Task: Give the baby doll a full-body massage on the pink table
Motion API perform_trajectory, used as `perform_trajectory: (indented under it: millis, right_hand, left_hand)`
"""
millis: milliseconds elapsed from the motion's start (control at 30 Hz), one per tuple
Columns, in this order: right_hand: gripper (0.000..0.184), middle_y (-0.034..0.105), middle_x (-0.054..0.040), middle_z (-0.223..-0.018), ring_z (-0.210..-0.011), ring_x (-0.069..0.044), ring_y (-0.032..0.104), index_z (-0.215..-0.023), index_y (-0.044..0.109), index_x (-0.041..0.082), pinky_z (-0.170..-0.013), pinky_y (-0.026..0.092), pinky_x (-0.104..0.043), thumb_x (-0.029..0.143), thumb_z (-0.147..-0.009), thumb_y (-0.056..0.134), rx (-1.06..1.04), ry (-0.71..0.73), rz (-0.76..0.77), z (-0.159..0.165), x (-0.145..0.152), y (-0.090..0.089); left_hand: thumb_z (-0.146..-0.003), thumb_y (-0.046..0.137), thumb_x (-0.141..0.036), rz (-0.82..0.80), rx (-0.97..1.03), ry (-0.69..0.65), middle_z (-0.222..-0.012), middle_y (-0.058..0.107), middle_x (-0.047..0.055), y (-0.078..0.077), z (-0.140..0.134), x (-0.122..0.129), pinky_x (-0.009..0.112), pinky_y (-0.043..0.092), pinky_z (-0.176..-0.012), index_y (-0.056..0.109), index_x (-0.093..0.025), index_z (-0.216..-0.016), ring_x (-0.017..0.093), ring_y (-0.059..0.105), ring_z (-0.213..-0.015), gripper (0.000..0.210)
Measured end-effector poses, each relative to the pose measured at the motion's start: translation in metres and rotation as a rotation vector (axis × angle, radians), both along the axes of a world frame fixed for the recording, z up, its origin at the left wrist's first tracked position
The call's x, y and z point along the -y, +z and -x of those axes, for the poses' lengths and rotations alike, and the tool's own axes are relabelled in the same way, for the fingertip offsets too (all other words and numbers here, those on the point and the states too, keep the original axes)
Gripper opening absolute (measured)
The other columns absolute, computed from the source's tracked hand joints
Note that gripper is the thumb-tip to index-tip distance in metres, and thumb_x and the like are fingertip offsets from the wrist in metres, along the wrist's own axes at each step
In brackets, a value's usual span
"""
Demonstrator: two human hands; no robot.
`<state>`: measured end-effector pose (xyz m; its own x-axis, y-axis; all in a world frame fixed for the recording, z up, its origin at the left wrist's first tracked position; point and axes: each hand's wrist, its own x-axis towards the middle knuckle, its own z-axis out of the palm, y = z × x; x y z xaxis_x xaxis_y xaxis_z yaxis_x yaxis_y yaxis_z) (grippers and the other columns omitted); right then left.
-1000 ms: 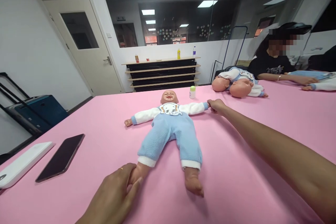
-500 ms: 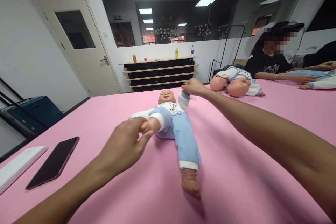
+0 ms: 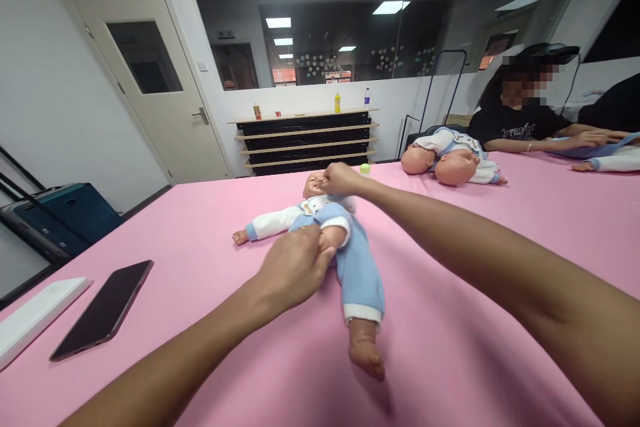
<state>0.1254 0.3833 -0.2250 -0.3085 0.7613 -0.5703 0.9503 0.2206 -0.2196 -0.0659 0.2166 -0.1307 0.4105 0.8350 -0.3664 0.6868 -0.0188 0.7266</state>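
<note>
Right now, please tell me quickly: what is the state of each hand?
Left hand: closed, holding the doll by its raised leg.
Right hand: closed, holding the doll's bent arm by its end, in front of the face.

Doll (image 3: 361,273): on its back on the pink table (image 3: 280,373), head at the far end, one leg straight, one arm flung out
Left hand (image 3: 296,263): gripping the raised foot, that leg bent over the body
Right hand (image 3: 343,180): closed at the end of the other arm, partly covering the doll's face
Green-lidded jar (image 3: 365,169): behind the right forearm
Black phone (image 3: 103,310): beside a white slab (image 3: 40,317)
Spare dolls (image 3: 453,167): heaped near a co-worker (image 3: 515,130)
</note>
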Motion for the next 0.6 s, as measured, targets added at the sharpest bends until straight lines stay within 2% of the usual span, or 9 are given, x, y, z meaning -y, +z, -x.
perform_trajectory:
  millis: [133,200,233,333,433,500,600]
  right_hand:
    - [0.037,0.059,-0.0055,-0.066,-0.057,-0.009,0.045,-0.074,0.062,0.01,-0.053,0.031,-0.021,0.044,-0.084,0.053,-0.035,-0.484,-0.128,-0.073,-0.011,0.005]
    - [0.035,0.057,-0.005,-0.064,-0.055,-0.009,0.045,-0.075,0.059,0.011,-0.052,0.032,-0.021,0.045,-0.083,0.054,0.004,-0.793,-0.118,-0.109,0.001,0.001]
    - [0.034,0.056,-0.0052,-0.063,-0.053,-0.009,0.046,-0.077,0.058,0.011,-0.051,0.033,-0.021,0.043,-0.084,0.053,0.035,-0.867,-0.105,-0.125,0.01,-0.001]
    - [0.031,0.052,-0.0064,-0.057,-0.047,-0.012,0.046,-0.077,0.056,0.011,-0.047,0.033,-0.024,0.04,-0.086,0.049,0.117,-0.995,-0.057,-0.158,0.043,-0.009]
    - [0.033,0.051,-0.009,-0.052,-0.044,-0.016,0.046,-0.073,0.055,0.011,-0.044,0.033,-0.028,0.041,-0.087,0.048,0.175,-1.072,0.003,-0.172,0.068,-0.013]
    - [0.034,0.051,-0.0104,-0.052,-0.043,-0.017,0.047,-0.072,0.055,0.012,-0.043,0.033,-0.029,0.042,-0.087,0.048,0.186,-1.088,0.013,-0.174,0.073,-0.012]
    - [0.032,0.052,-0.01,-0.053,-0.046,-0.016,0.048,-0.076,0.057,0.011,-0.045,0.034,-0.027,0.04,-0.087,0.048,0.161,-1.06,-0.037,-0.166,0.06,-0.005]
  left_hand:
    - [-0.091,0.04,-0.05,0.105,-0.081,0.05,-0.077,0.057,0.001,0.024,0.059,0.037,0.022,0.032,-0.061,0.054,-0.017,-0.086,0.011,0.048,-0.064,0.037]
    - [-0.091,0.039,-0.053,0.208,-0.115,0.059,-0.079,0.057,0.001,0.026,0.077,0.062,0.021,0.032,-0.059,0.056,-0.018,-0.092,0.01,0.049,-0.064,0.038]
    - [-0.091,0.039,-0.053,0.266,-0.126,0.054,-0.08,0.058,0.002,0.024,0.083,0.075,0.02,0.033,-0.059,0.056,-0.019,-0.093,0.011,0.051,-0.065,0.039]
    - [-0.093,0.033,-0.049,0.41,-0.146,0.036,-0.085,0.06,0.004,0.016,0.085,0.105,0.021,0.037,-0.063,0.057,-0.017,-0.095,0.012,0.055,-0.071,0.04]
    - [-0.095,0.028,-0.045,0.475,-0.164,0.045,-0.089,0.06,0.006,0.008,0.077,0.119,0.023,0.039,-0.068,0.057,-0.016,-0.096,0.014,0.057,-0.075,0.041]
    - [-0.095,0.029,-0.044,0.49,-0.166,0.05,-0.09,0.061,0.007,0.003,0.075,0.12,0.024,0.04,-0.068,0.057,-0.016,-0.097,0.015,0.057,-0.075,0.041]
    - [-0.093,0.033,-0.046,0.439,-0.157,0.057,-0.09,0.061,0.006,0.0,0.082,0.112,0.023,0.039,-0.066,0.058,-0.017,-0.1,0.014,0.056,-0.074,0.039]
